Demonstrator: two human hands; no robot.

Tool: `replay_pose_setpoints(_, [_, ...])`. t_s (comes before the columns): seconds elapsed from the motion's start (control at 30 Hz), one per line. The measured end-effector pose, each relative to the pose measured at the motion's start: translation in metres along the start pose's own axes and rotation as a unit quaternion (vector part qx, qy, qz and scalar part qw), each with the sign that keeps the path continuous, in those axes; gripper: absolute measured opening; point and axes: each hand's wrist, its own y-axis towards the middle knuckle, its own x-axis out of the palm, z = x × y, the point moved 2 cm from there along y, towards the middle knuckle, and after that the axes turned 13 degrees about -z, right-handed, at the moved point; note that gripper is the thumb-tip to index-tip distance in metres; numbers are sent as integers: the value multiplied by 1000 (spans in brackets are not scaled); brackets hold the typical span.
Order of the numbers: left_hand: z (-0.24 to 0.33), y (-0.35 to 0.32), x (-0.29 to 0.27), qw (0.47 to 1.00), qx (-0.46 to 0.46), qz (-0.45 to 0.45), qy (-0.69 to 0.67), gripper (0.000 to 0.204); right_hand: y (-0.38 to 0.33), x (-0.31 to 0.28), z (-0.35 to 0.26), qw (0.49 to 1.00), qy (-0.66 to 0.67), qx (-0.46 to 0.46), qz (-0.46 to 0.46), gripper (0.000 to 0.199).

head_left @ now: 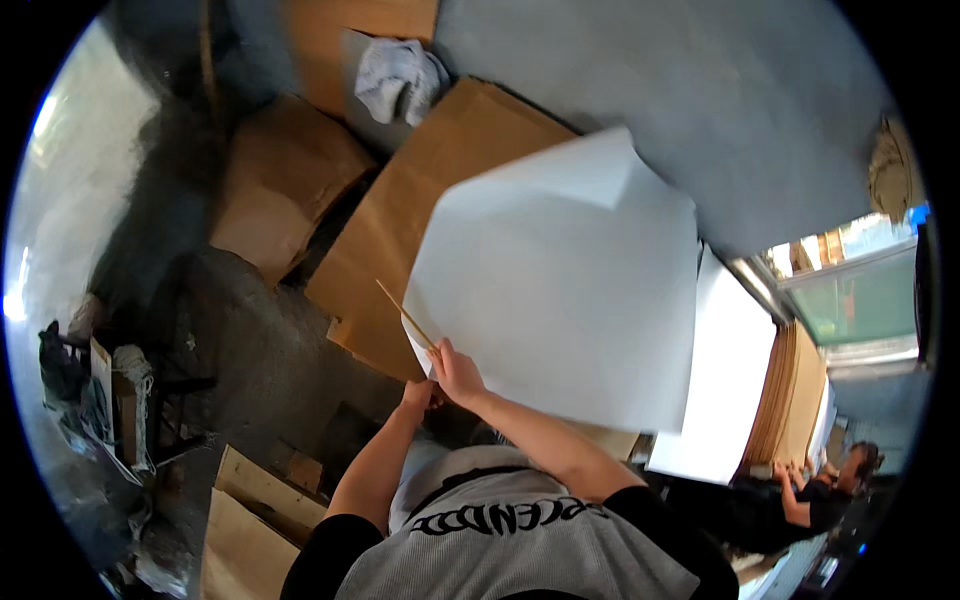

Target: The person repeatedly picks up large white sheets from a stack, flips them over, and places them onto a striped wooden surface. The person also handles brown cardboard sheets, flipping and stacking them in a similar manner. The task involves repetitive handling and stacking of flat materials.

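My right hand [458, 375] is closed around a thin wooden stick [405, 312], which points up and to the left. Beside it, my left hand [418, 397] is closed at the near left corner of a large white sheet [560, 290]; its fingertips are partly hidden. The sheet spreads away from my hands over a brown cardboard stack [420, 210]. Its far edge is curled, with a fold near the top, and its right side looks slightly blurred.
More white sheets [722, 370] lie to the right, by a stack of brown boards [795, 390]. Another person [825, 495] works there at the lower right. Brown cardboard [285, 185] and a crumpled white cloth [400, 80] are at the far left. An open carton [250, 530] stands near left.
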Motion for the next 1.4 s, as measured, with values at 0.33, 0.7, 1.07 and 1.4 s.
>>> replay_pose_setpoints(0.33, [-17,3,-23,984,-158,40,-77,21,-108,-42,79,897,283,313,-134,32])
replay_pose_setpoints(0.7, [-22,-1,-19,966,-203,87,-133,19,-295,-59,231,435,631,339,546,13])
replay_pose_setpoints(1.07, [-32,7,-25,961,-195,99,-168,24,-315,-85,310,367,745,267,489,20])
replay_pose_setpoints(1.4, [-3,-38,-55,968,-102,54,-224,27,-346,-78,256,628,537,326,459,17])
